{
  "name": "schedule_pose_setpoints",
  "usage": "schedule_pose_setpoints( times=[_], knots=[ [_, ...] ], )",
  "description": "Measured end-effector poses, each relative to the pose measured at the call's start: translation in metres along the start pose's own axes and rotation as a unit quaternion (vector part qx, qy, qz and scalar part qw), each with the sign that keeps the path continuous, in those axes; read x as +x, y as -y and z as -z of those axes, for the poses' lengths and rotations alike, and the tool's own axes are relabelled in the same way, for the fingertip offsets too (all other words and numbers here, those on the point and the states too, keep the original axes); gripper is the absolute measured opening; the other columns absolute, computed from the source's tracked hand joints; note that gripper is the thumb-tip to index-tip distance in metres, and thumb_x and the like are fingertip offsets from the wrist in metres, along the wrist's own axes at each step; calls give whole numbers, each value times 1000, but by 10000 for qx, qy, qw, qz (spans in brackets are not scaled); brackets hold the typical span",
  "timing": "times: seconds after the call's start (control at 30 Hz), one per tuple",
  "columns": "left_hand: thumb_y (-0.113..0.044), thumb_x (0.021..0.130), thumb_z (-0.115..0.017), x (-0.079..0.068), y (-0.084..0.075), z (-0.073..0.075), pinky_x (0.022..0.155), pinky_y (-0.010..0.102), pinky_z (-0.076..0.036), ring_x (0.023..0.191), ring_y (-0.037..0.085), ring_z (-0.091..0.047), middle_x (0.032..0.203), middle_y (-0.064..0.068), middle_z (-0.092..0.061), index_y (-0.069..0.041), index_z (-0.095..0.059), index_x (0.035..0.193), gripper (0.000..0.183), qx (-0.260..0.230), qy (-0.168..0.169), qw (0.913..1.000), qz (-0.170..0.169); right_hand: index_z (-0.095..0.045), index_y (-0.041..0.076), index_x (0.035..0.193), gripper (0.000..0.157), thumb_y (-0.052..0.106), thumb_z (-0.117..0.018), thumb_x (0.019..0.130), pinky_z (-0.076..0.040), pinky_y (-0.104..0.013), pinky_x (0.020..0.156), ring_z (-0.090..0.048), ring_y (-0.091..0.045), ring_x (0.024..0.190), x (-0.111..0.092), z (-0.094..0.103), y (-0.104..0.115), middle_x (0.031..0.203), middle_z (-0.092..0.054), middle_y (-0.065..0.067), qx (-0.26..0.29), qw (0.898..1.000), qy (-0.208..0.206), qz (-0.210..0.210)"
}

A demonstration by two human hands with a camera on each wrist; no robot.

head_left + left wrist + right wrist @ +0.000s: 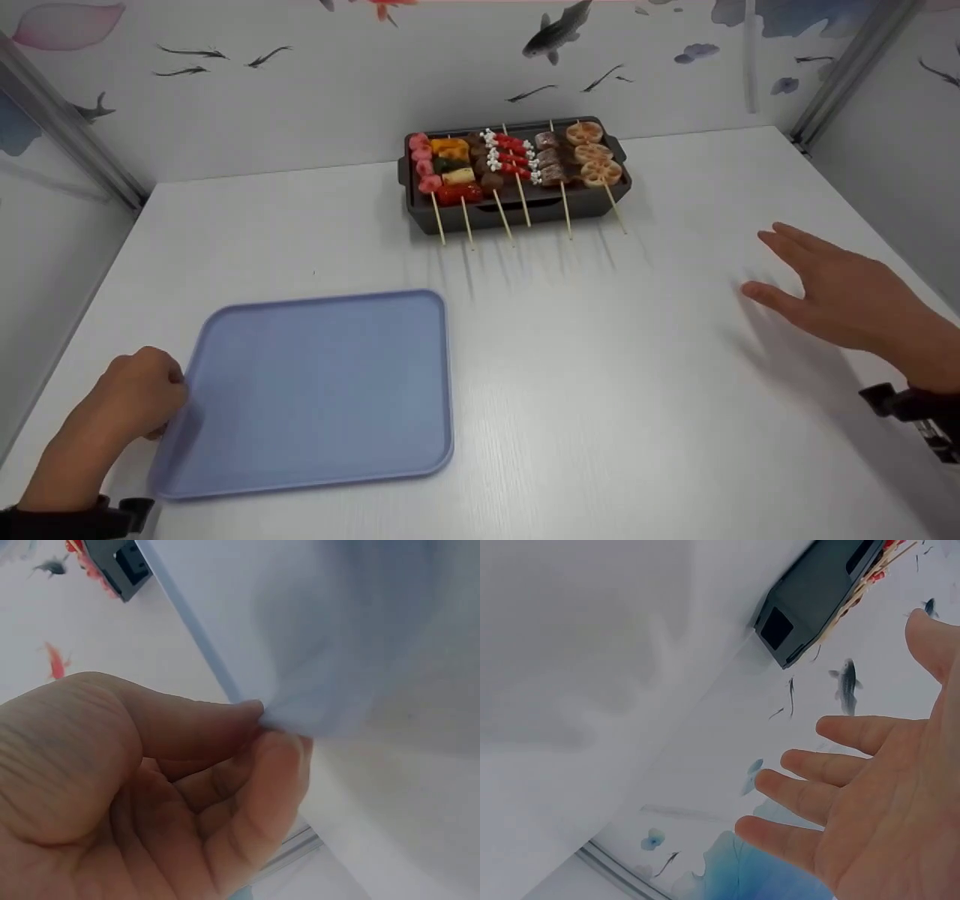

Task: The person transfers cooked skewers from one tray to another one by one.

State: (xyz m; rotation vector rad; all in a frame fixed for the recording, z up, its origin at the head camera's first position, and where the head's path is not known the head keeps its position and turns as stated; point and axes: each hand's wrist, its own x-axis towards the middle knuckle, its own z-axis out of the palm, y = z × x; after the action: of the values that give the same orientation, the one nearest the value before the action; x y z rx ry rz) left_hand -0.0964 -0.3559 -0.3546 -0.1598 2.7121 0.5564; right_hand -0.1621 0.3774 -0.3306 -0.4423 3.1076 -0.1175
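A blue rectangular tray point(322, 390) lies on the white table at the left, with nothing on it. My left hand point(139, 394) pinches the tray's left edge between thumb and curled fingers; the left wrist view shows the thumb point(217, 724) on the rim. Over the right side of the table my right hand point(847, 296) hovers with fingers spread, holding nothing. At the back stands a black grill box point(525, 206), and across its top lie several skewers of toy-like food, among them lotus root slices point(600, 172) and a red sausage piece point(459, 194).
White panels with painted fish and leaves point(555, 34) close off the back and sides of the table point(600, 390). Skewer sticks point(566, 217) jut out over the grill's front edge. Metal posts point(855, 75) stand at the back corners.
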Motion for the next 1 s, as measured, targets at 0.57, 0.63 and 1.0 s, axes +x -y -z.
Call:
schedule_pose_setpoints(
  times=[0.57,0.63,1.0],
  knots=[
    [5,96,-59,-1,-50,-15,54,34,-57,55,18,-65,68,12,-63,19,-64,103,17,-839,416,9952,-270,-54,-3,141,59,41,-60,103,-42,-67,98,-45,-48,135,8,-2,30,149,-47,-28,470,9980,-246,352],
    [4,96,-58,1,-55,-17,54,34,-57,55,18,-65,69,12,-63,20,-64,105,19,-890,447,9946,-288,-57,-4,138,56,38,-63,102,-45,-66,96,-47,-47,133,9,-3,34,146,-50,-27,489,9971,-351,473],
    [5,96,-56,5,-78,-21,55,34,-58,56,18,-67,72,14,-65,25,-56,117,29,-1095,712,9908,-361,-65,-2,128,42,27,-69,99,-55,-50,74,-67,-35,100,11,-8,62,123,-67,-21,1012,9894,-634,831]
  ],
)
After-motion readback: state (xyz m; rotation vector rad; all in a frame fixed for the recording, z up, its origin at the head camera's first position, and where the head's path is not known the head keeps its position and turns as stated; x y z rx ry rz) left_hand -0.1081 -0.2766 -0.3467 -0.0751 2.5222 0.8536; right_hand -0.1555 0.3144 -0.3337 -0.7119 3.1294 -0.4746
